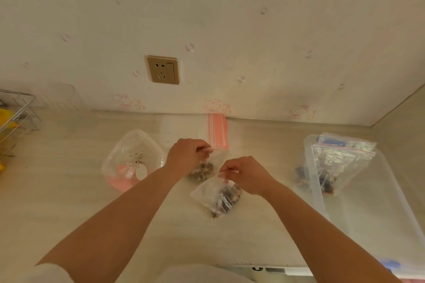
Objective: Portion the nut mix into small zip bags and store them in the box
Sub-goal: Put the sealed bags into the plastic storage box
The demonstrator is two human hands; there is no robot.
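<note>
Nearest on the pale counter lies a small zip bag of dark nut mix, its top edge pinched by the right hand. Just beyond, the left hand pinches the red-striped top of a second filled bag. To the left sits a large, nearly empty plastic bag; to the right, a clear box holds filled bags. A stack of unused zip bags lies by the wall, below a socket.

Two small bags of nuts lie mid-desk, one behind the other. Empty bags lie by the back edge. The clear box at the right edge holds filled bags.
</note>
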